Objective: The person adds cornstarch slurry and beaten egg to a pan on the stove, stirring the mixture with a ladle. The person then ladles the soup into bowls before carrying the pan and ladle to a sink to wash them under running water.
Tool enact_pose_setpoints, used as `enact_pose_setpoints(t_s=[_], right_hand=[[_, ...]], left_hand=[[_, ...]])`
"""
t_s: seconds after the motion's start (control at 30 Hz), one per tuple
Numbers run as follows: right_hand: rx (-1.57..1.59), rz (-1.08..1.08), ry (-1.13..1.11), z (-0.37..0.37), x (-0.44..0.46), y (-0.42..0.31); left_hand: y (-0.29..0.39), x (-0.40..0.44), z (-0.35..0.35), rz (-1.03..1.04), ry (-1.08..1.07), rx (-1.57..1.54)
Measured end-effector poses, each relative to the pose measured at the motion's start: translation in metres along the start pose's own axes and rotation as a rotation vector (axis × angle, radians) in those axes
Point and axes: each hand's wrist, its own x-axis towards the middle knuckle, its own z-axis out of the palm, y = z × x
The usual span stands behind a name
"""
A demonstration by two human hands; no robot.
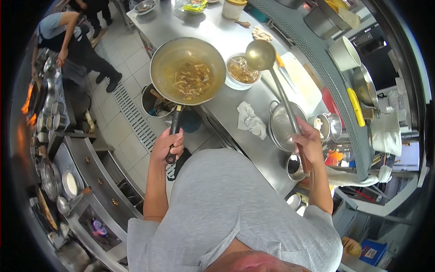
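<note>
My left hand (167, 146) is closed round the black handle of a wok (158, 68). Brown soup with strips and pieces (192, 80) lies in the bottom of the wok, which is held at the edge of the steel table. In my right hand (309, 140) is the long handle of a ladle (261, 55), its bowl raised over the table. Just below and left of the ladle's bowl, a white bowl (235, 85) holds similar brown soup with strips in it. A crumpled white cloth (251, 120) lies on the table between my hands.
A steel table (222, 113) carries a metal pot (284, 124), a white cutting board (302, 84) and an orange-handled knife (281, 63). Flames (28, 102) burn at the stove on the left. A co-worker (74, 43) stands there. A bucket (154, 102) is below the wok.
</note>
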Motion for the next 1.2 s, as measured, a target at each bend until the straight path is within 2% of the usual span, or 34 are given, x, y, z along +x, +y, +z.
enact_pose_setpoints(t_s=[0.03,0.17,0.27,0.3,0.37,0.43,0.53,0.63,0.73,0.77,0.97,1.2], right_hand=[[0.143,-0.041,-0.006,0.001,-0.002,0.0],[0.297,-0.048,-0.082,0.02,-0.013,-0.032],[-0.002,-0.032,-0.189,0.036,-0.007,-0.043],[-0.232,-0.116,-0.172,0.047,-0.003,-0.042],[-0.833,-0.499,-0.137,0.054,0.006,-0.029],[-1.187,-0.612,-0.119,0.064,0.007,-0.019],[-0.786,-0.607,-0.273,0.081,-0.004,0.012],[0.126,0.17,-0.454,0.103,-0.02,0.01],[0.73,0.483,-0.493,0.099,-0.012,-0.007],[0.804,0.498,-0.475,0.102,-0.008,-0.003],[0.753,0.415,-0.543,0.093,-0.017,-0.03],[0.814,0.276,-0.386,0.056,-0.019,-0.053]], left_hand=[[0.001,-0.001,0.003,-0.005,0.006,0.006],[0.003,-0.001,0.005,-0.026,-0.001,0.025],[0.003,-0.002,0.009,-0.038,-0.005,0.04],[0.004,-0.003,0.012,-0.043,-0.005,0.042],[0.002,-0.002,0.016,-0.043,0.004,0.053],[-0.001,-0.001,0.02,-0.038,0.024,0.07],[-0.002,0.004,0.032,-0.045,0.054,0.186],[-0.006,0.01,0.033,-0.066,0.108,0.225],[-0.008,0.011,0.021,-0.063,0.102,0.185],[-0.007,0.01,0.019,-0.063,0.093,0.167],[-0.002,0.006,0.013,-0.046,0.01,0.05],[-0.001,0.007,0.009,-0.006,-0.015,-0.029]])
